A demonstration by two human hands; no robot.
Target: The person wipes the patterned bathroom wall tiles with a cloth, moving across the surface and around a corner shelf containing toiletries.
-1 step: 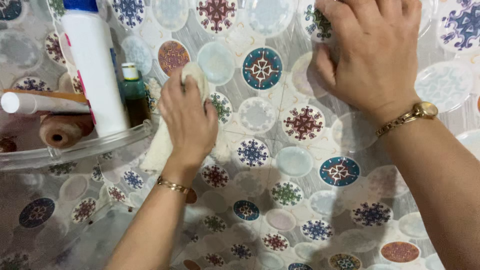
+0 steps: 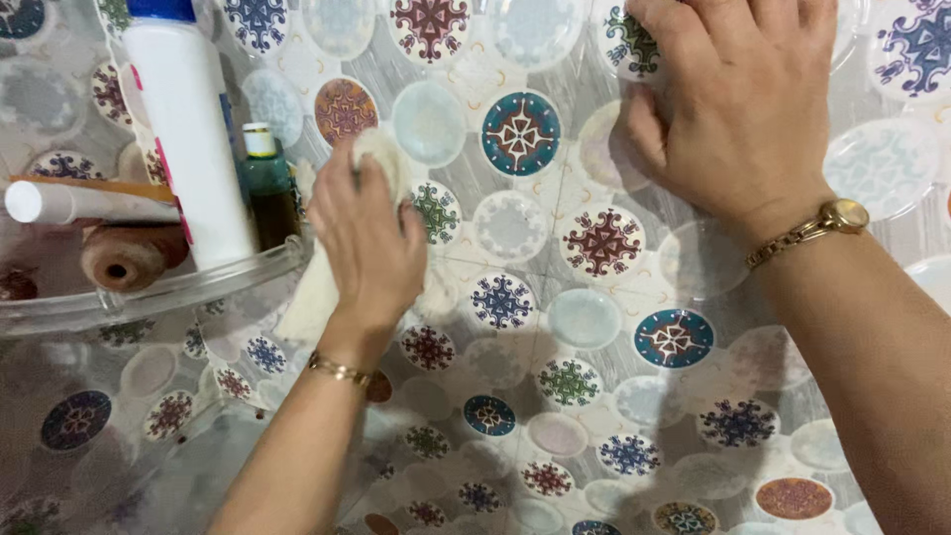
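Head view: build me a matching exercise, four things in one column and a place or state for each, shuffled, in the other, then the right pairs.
Things:
1. cream cloth
2. tall white bottle
3. right hand
4. small green bottle

Places or states:
A. pressed flat on the patterned wall, gold watch at the wrist
B. held against the wall by the left hand
C. on the clear shelf, blue cap on top
D. on the shelf, between the white bottle and the left hand

Pairs: 1-B, 2-C, 3-A, 4-D

Left hand hides most of the cloth (right fingertips cropped).
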